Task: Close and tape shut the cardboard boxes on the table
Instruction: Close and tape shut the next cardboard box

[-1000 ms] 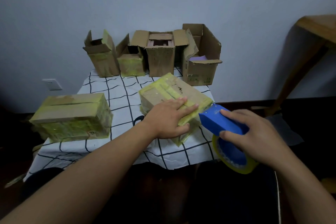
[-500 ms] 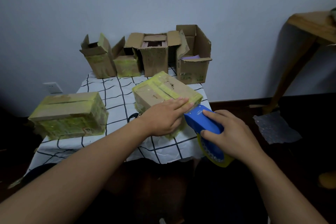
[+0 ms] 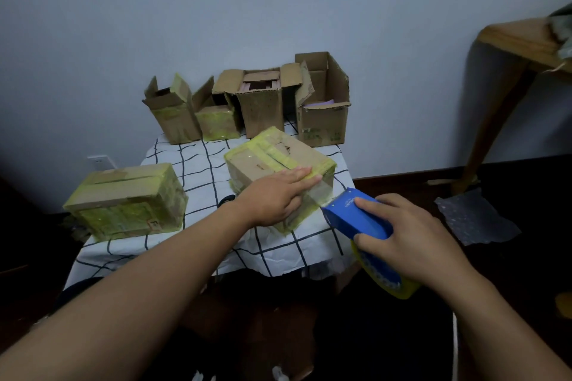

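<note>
1. The taped box (image 3: 280,164) sits near the table's (image 3: 192,164) right edge, long axis running diagonally from the front-left toward the back-right corner.
2. Left hand (image 3: 275,198) lies flat and open on its top.
3. Right hand (image 3: 402,241) is wrapped around the blue tape dispenser (image 3: 356,219), nose pointing at the box's near corner.
4. Since a second ago the dispenser has pulled back, and clear tape now stretches from box to dispenser.

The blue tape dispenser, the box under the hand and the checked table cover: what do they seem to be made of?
The tape dispenser looks like smooth, matte blue plastic, with a yellow roll beneath. The box under the left hand, the taped box, is brown cardboard, glossy where yellowish tape wraps its edges. The table cover seems thin white cloth or paper; its creases leave that open.
</note>
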Tool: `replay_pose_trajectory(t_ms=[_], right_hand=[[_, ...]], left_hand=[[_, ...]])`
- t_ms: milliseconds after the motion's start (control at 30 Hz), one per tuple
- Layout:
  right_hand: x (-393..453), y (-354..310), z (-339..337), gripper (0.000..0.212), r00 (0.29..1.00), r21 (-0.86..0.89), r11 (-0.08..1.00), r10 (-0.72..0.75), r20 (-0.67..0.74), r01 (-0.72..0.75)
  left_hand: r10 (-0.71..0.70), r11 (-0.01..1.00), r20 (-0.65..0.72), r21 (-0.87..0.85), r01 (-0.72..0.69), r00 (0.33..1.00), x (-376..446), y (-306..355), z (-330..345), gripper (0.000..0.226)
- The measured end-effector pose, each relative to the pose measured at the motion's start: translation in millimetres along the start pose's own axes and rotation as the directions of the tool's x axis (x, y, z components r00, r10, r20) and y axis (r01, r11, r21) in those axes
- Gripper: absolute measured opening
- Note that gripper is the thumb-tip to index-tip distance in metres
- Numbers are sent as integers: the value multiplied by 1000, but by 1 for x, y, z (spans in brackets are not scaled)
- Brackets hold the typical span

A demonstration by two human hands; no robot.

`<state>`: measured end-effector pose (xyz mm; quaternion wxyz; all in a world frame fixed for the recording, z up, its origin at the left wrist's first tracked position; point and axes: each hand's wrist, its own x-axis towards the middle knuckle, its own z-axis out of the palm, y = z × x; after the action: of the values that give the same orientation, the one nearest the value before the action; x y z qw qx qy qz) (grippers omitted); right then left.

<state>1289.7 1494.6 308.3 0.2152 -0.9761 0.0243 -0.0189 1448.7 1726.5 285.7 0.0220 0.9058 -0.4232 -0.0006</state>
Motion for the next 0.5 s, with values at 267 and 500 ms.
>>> replay_pose_trajectory(t_ms=[267, 500], right_hand=[[22, -14, 20, 65, 995, -62, 998, 15, 96, -9], [43, -25, 24, 60, 989, -79, 997, 1, 146, 11]], left_hand=[[-46, 995, 23, -83, 48, 999, -1, 8, -7, 61], [-198, 963, -112, -209, 172, 974, 11, 10, -2, 50]])
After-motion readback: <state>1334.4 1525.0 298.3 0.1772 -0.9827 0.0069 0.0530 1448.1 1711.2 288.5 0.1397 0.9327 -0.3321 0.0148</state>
